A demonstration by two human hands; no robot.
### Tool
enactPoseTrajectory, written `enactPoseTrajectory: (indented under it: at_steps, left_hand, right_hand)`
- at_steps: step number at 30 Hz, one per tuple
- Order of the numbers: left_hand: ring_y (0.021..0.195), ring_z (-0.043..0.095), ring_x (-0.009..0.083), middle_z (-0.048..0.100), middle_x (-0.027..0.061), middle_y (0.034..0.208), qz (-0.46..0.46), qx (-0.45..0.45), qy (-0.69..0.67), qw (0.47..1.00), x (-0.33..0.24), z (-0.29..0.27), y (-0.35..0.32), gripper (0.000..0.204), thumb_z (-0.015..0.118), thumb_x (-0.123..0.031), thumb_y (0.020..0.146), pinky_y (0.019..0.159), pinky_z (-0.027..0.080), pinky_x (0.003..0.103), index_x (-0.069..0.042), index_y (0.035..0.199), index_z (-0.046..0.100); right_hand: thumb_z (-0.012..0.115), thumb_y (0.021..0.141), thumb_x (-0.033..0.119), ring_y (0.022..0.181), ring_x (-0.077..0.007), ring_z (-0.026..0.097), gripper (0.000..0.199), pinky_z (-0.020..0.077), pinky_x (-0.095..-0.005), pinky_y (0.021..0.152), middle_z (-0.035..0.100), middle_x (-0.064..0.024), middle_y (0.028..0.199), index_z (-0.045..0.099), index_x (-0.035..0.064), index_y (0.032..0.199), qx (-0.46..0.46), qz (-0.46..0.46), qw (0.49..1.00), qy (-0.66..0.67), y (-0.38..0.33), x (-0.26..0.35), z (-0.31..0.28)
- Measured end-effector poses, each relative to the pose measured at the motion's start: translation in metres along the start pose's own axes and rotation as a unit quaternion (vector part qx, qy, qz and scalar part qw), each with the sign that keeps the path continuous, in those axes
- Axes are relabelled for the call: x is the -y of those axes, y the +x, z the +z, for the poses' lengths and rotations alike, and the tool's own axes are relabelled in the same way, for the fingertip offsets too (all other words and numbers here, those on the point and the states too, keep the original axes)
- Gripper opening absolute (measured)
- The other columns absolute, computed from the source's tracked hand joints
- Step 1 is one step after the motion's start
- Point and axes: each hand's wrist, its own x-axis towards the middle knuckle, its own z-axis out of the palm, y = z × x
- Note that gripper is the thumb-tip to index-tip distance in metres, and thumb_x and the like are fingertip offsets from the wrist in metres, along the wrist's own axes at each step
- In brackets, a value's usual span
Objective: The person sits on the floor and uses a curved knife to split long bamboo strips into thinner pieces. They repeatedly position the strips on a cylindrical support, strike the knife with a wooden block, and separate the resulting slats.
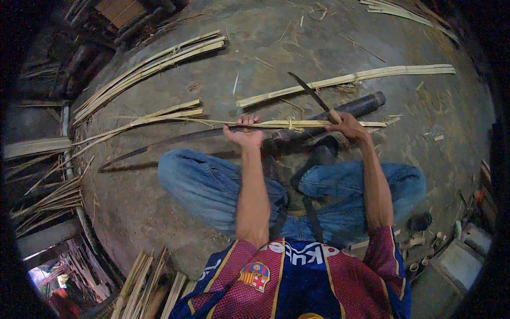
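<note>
I sit cross-legged on the floor with both arms reaching forward. My left hand (245,136), palm up with its fingers curled, is closed around a slim bundle of pale split bamboo strips (303,124). My right hand (348,126) grips a knife (312,93), its dark narrow blade pointing away and to the left. The strips also run beneath or through the right hand; which one is hidden. A yellowish tie shows around them between my hands. Below the left hand, a long curved dark blade (175,139) stretches left, near a dark thick pole (366,105).
Bamboo strips (154,69) lie at the far left, and another split length (393,71) beyond my right hand. More strips (138,120) extend left toward a railing (68,138). Shavings and offcuts litter the floor. Small items and a pale panel (465,265) stand at the lower right.
</note>
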Motion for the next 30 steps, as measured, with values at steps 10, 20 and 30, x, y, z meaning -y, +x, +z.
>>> enactPoseTrajectory:
  at_steps: [10, 20, 30]
  left_hand:
    - [0.052, 0.033, 0.0185, 0.032, 0.0046, 0.055, -0.003, 0.027, 0.042, 0.999, -0.004, -0.003, 0.003, 0.077, 0.017, -0.079, 0.082, 0.053, 0.029, 0.034, -0.008, 0.068, 0.044]
    - [0.073, 0.045, 0.0249, 0.045, 0.0100, 0.075, 0.020, -0.063, 0.010, 0.998, 0.006, 0.002, -0.002, 0.066, 0.032, -0.069, 0.087, 0.084, 0.043, 0.049, -0.005, 0.082, 0.049]
    - [0.080, 0.049, 0.0259, 0.052, 0.0074, 0.082, 0.035, -0.110, -0.008, 0.993, -0.002, -0.008, 0.006, 0.059, 0.050, -0.067, 0.084, 0.091, 0.044, 0.053, -0.009, 0.085, 0.053]
  right_hand:
    - [0.077, 0.079, 0.021, 0.095, -0.0157, 0.057, 0.036, 0.0446, -0.0316, 0.085, 0.064, -0.0044, 0.099, 0.063, 0.0020, 0.106, 0.018, 0.018, 0.999, 0.033, -0.002, 0.018, 0.001]
    - [0.073, 0.081, 0.034, 0.098, -0.0240, 0.062, 0.036, 0.0464, -0.0350, 0.087, 0.068, -0.0116, 0.101, 0.066, 0.0066, 0.103, -0.048, 0.053, 0.996, -0.046, 0.003, 0.004, 0.004]
    - [0.076, 0.079, 0.031, 0.094, -0.0198, 0.058, 0.038, 0.0454, -0.0332, 0.084, 0.064, -0.0080, 0.096, 0.063, 0.0026, 0.100, -0.059, 0.007, 0.998, 0.024, 0.016, -0.025, 0.011]
